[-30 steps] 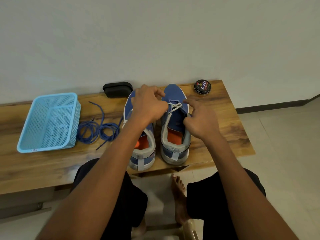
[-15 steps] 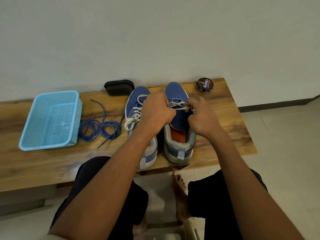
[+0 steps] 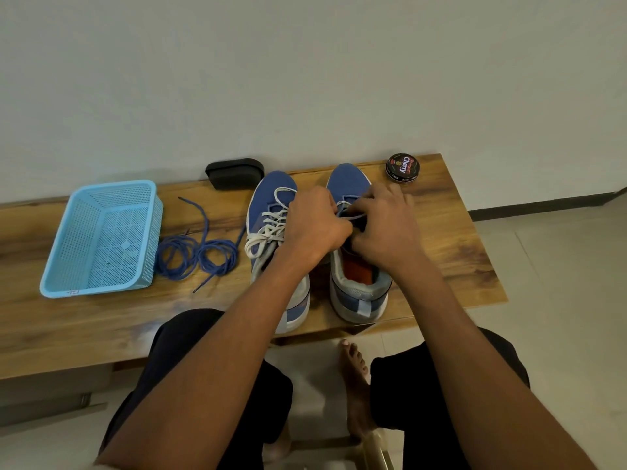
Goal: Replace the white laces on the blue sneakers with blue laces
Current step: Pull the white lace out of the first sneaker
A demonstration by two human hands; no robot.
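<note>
Pinching the white lace point(image 3: 343, 202) on the right sneaker point(image 3: 353, 283), your left hand point(image 3: 314, 225) and right hand point(image 3: 385, 225) keep fingers curled together.

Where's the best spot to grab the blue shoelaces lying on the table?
Probably the stiff dark tip of the coiled blue laces: it pokes out alone toward the wooden table's front edge. Pinch it from above, from the near side, so the loops don't tangle.
</note>
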